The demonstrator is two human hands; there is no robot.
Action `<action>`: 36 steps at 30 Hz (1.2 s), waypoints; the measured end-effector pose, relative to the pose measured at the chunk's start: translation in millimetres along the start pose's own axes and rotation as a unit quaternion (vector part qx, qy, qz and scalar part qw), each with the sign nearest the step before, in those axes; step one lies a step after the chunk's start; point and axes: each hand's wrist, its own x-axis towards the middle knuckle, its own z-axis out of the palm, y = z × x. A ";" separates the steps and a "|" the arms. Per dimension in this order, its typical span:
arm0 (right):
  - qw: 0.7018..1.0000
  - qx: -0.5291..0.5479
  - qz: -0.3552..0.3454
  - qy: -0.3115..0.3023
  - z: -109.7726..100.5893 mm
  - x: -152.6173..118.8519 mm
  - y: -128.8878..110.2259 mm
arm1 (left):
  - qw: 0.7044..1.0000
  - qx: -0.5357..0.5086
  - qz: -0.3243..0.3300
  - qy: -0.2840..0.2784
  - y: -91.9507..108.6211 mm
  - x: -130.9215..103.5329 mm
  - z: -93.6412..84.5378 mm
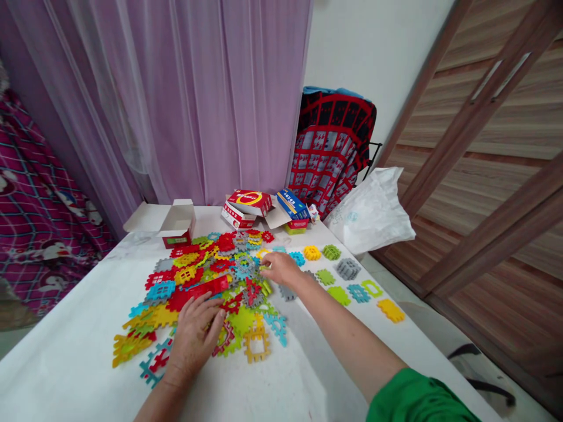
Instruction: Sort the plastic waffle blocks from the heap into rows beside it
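A heap of plastic interlocking building pieces in red, yellow, green, blue and grey covers the middle of the table. My left hand (197,328) lies on the near side of this heap, fingers stretched out over a flat red piece (206,291). At the heap's right side, my right hand (281,268) has its fingertips pressed together; what they hold, if anything, is mostly hidden. Just right of that hand sit a blue gear-shaped piece (298,258) and a yellow stack (312,253). A yellow square frame piece (256,346) lies at the heap's near edge.
Sorted pieces stand apart on the right, among them a grey stack (348,269) and a yellow square (390,310). An open box (178,225) is at the back left. Red boxes (248,203) and a blue box (292,204) lie behind the heap, near a white bag (372,211).
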 end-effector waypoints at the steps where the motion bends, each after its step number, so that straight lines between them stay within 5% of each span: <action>1: 1.000 0.017 0.004 0.003 -1.8 -1.7 4.0 | 1.000 -0.001 -0.002 -0.001 0.5 0.0 -0.3; 7: 0.997 0.023 0.066 0.013 -12.1 -6.0 28.1 | 1.000 -0.004 -0.011 -0.003 1.7 -0.2 -1.2; 20: 0.991 -0.033 0.108 -0.074 11.5 -7.3 -8.9 | 1.000 0.003 0.007 -0.003 -7.3 -0.3 2.3; 36: 0.993 -0.043 0.105 -0.036 15.0 -13.7 -20.3 | 1.000 0.009 0.015 -0.002 -5.3 1.5 0.2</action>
